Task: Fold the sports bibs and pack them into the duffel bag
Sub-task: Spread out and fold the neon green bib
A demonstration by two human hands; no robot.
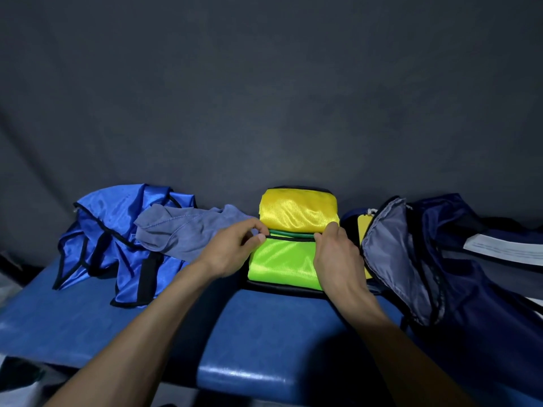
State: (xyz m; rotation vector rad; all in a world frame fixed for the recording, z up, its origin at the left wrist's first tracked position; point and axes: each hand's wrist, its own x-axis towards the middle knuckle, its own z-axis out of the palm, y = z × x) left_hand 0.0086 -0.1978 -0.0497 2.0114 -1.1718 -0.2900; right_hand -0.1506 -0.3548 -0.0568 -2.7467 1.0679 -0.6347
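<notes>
Navy nylon, the duffel bag [440, 259] gapes open at the frame's right. Blue bibs [108, 242] lie unfolded at left. At centre, below a folded yellow bib [298, 211], I see the left hand [232, 251] and right hand [338, 254] pinching the green bib's [282, 264] far hem. I judge folding nearly finished; next, lift it rightward into the bag.

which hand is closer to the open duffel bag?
Right. The right hand pinches the green bib right beside the duffel bag; the left hand holds the bib's opposite edge, farther away.
</notes>
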